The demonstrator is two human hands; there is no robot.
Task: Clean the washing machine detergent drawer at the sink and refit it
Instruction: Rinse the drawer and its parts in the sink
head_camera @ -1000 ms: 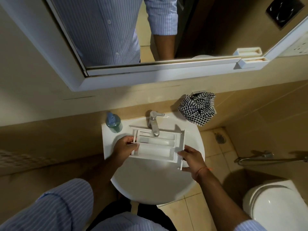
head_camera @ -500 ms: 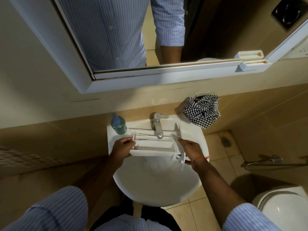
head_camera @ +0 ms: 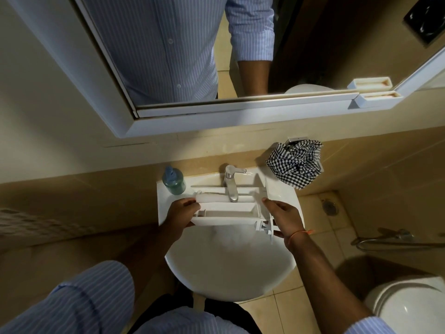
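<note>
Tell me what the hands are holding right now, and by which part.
Both hands hold the white detergent drawer over the sink. The left hand grips its left end; the right hand grips its right end, by the front panel.

Drawer: white plastic, matt. Sink: glossy white ceramic. Tap: polished metal. Towel: checked woven cloth. Bottle: translucent green plastic.

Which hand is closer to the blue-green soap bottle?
The left. The left hand grips the drawer's end just below and beside the soap bottle. The right hand holds the drawer's opposite end, past the tap.
</note>
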